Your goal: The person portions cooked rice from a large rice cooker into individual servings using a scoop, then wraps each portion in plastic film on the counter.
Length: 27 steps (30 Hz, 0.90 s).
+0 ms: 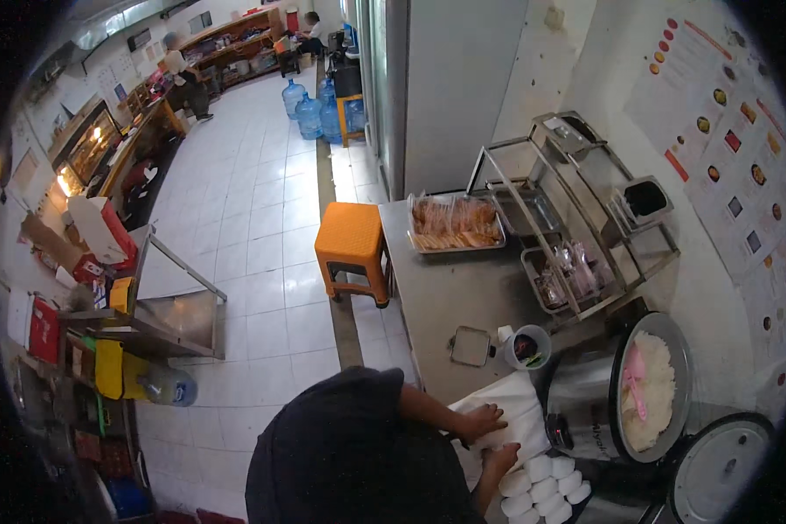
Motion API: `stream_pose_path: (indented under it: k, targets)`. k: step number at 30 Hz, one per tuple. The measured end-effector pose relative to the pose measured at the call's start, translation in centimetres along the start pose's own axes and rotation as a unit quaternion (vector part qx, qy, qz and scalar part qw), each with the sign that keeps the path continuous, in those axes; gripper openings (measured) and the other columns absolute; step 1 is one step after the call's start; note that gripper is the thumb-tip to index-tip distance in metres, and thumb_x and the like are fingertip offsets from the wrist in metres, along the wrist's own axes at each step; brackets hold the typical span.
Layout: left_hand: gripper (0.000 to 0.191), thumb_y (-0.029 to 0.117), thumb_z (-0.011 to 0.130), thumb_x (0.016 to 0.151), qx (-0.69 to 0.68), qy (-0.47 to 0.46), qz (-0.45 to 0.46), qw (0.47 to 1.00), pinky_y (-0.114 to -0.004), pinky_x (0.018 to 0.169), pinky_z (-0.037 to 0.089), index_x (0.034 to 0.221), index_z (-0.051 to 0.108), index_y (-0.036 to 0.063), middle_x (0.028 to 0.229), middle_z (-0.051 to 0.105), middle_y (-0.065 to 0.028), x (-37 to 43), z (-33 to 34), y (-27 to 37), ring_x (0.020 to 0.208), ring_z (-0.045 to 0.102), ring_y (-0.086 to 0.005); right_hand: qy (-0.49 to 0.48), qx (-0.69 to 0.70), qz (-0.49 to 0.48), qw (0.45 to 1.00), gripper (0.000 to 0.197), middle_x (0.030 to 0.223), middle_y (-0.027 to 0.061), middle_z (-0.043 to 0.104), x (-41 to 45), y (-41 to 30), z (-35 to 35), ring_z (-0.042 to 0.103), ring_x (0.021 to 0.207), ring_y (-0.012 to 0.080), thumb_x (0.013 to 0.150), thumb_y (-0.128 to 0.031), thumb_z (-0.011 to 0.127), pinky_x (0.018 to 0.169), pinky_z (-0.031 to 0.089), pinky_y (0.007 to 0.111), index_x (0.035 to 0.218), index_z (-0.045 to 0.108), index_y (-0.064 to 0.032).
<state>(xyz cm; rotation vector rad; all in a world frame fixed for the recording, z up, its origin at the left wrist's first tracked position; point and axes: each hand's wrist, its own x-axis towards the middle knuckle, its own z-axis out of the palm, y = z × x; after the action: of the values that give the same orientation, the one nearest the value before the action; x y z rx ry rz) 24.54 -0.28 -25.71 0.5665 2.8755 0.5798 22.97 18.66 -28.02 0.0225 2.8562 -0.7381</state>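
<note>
My left hand [481,423] lies on a sheet of white paper [525,419] on the steel table, its fingers stretched over the sheet. Just below it in the picture, my right hand [500,460] touches the near part of the same paper. Whether either hand grips a fold cannot be made out. Several white wrapped parcels [545,492] are grouped in rows beside my right hand. Past the paper stands a large open rice cooker [583,393], full of white rice [658,399] with a pink rice paddle [637,393] in it.
A clear plastic cup [528,347] with dark contents and a small square frame [470,346] lie beyond the paper. Wrapped food fills a tray [457,223] near a metal rack [557,177]. An orange stool [350,242] adjoins the table. The cooker's round lid [720,468] hangs open.
</note>
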Motion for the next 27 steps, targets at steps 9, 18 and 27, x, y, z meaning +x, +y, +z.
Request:
stream_pose_path:
  k: [9,18,27]
  targets:
    - [0.083,0.037,0.078,0.069,-0.073,-0.003,0.068,0.995,-0.051,0.094,0.043,0.130,0.040,-0.0050,0.127,0.036,-0.0240,-0.9,0.5,3.2,0.117,0.041,-0.0444,-0.013,0.269,-0.015,0.963,0.041,0.095,0.0219,0.065,-5.2,-2.8,-5.1,0.066,0.086,0.0253,0.076,-0.010,0.067,0.073,0.054,0.042,0.112,0.055,0.0037]
    - [0.114,0.035,0.083,0.074,-0.559,-0.079,0.240,0.790,-0.044,0.118,0.012,0.151,0.006,0.0011,0.156,0.014,-0.0222,-2.9,-9.0,8.9,0.144,0.013,-0.0357,0.041,0.303,-0.063,0.950,0.044,0.089,0.0143,0.064,-7.3,-4.5,-9.3,0.064,0.083,0.0201,0.069,-0.021,0.080,0.072,0.052,0.037,0.101,0.058,-0.0009]
    - [0.051,0.011,0.069,0.088,-0.368,-0.114,0.030,0.922,-0.041,0.103,0.044,0.136,0.050,0.0132,0.138,0.051,-0.0083,-4.3,-16.3,6.8,0.126,0.050,-0.0270,0.279,0.209,0.030,0.937,0.054,0.088,0.0119,0.065,-9.6,-1.2,-13.2,0.062,0.080,0.0215,0.061,-0.030,0.090,0.073,0.051,0.036,0.095,0.059,-0.0027]
